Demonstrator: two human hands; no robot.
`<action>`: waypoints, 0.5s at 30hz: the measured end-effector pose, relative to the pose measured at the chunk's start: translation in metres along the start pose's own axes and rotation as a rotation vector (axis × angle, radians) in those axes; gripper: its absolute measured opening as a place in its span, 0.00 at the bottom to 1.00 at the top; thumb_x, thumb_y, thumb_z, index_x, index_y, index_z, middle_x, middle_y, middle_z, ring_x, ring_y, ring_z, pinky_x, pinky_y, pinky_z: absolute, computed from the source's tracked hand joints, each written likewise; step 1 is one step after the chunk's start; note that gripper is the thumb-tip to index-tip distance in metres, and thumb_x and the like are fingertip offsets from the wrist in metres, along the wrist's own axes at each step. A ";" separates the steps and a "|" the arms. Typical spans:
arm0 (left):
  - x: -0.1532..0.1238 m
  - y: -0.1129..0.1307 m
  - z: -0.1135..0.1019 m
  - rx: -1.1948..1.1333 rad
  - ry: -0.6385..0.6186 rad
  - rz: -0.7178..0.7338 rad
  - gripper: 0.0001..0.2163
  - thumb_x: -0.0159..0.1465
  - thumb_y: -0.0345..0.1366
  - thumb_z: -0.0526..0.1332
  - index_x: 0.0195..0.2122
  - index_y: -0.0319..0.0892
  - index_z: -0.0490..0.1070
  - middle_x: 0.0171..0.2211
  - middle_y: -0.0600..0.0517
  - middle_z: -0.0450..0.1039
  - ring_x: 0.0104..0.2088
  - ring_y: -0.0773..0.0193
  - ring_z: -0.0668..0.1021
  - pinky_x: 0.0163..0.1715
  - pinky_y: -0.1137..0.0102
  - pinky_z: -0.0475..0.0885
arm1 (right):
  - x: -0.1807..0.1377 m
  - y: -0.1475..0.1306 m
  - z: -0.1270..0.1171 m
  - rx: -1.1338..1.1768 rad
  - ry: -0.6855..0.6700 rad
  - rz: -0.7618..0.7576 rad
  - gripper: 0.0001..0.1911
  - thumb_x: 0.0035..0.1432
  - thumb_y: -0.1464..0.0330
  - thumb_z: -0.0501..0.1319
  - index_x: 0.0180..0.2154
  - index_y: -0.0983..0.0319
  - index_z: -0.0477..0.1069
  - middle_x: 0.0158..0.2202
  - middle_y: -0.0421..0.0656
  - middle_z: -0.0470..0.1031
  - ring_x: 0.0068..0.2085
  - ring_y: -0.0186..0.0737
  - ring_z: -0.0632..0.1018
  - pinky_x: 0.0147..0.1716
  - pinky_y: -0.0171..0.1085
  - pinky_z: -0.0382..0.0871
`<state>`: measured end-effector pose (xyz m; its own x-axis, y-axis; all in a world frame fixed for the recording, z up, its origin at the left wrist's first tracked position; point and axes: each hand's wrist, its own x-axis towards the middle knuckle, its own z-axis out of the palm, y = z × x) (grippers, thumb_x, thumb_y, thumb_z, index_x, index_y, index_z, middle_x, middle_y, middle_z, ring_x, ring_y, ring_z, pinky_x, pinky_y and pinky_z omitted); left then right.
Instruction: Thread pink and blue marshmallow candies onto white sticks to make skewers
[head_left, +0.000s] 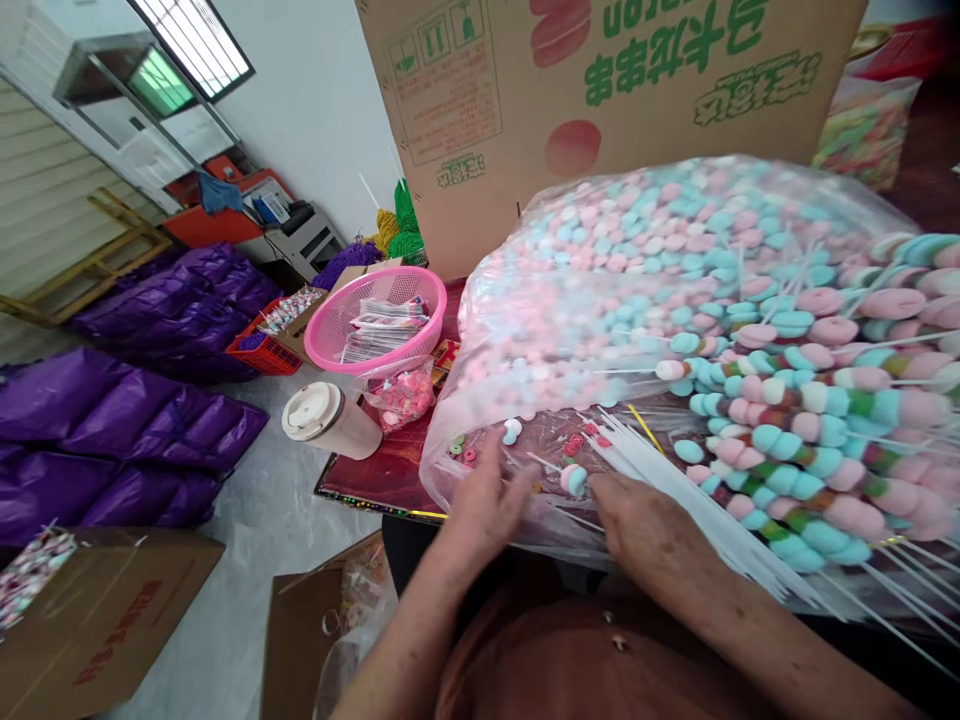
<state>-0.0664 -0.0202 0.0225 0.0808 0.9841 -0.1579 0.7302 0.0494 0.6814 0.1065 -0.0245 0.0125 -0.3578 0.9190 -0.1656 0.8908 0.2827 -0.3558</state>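
Observation:
My left hand (487,500) is over the near edge of a clear plastic sheet, fingers apart. Its fingertips are close to a loose white and pale-blue marshmallow (512,431); a touch is hard to make out. With its fingers closed, my right hand (649,525) pinches a short marshmallow skewer (574,481) bearing pink, white and blue pieces; a bare bit of stick points left. Beside that hand lies a bundle of white sticks (675,490). Small red gummy rings (574,444) are scattered on the plastic. Finished-looking marshmallow skewers (817,440) are piled at the right.
Behind my hands bulges a big clear bag of pink and blue marshmallows (637,270), against a cardboard box (480,130). At left are a lidded cup (337,425), a pink basket (322,345) and a bag of red pieces (405,393). Purple sacks (112,430) lie on the floor.

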 end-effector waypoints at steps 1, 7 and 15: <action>0.001 -0.004 -0.014 0.180 -0.023 0.015 0.18 0.62 0.37 0.51 0.52 0.41 0.63 0.39 0.46 0.74 0.38 0.58 0.75 0.41 0.65 0.67 | 0.000 0.003 -0.001 0.004 -0.008 0.001 0.15 0.57 0.79 0.46 0.37 0.64 0.69 0.36 0.48 0.75 0.38 0.43 0.75 0.33 0.36 0.61; 0.005 -0.020 -0.052 0.806 -0.059 -0.075 0.13 0.59 0.34 0.53 0.43 0.42 0.71 0.40 0.43 0.75 0.43 0.54 0.75 0.43 0.65 0.66 | -0.004 0.000 -0.007 0.011 -0.151 -0.018 0.12 0.56 0.78 0.48 0.34 0.64 0.69 0.31 0.47 0.74 0.32 0.43 0.74 0.26 0.36 0.55; 0.064 -0.028 -0.038 0.871 0.028 -0.115 0.17 0.61 0.33 0.49 0.48 0.36 0.68 0.46 0.39 0.72 0.45 0.52 0.73 0.43 0.62 0.67 | -0.007 0.013 -0.015 0.091 -0.017 -0.024 0.11 0.58 0.75 0.47 0.32 0.63 0.67 0.31 0.45 0.73 0.31 0.40 0.73 0.27 0.35 0.54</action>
<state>-0.1072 0.0478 0.0200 -0.0335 0.9854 -0.1669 0.9918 0.0121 -0.1271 0.1247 -0.0230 0.0228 -0.3841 0.9074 -0.1709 0.8530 0.2778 -0.4419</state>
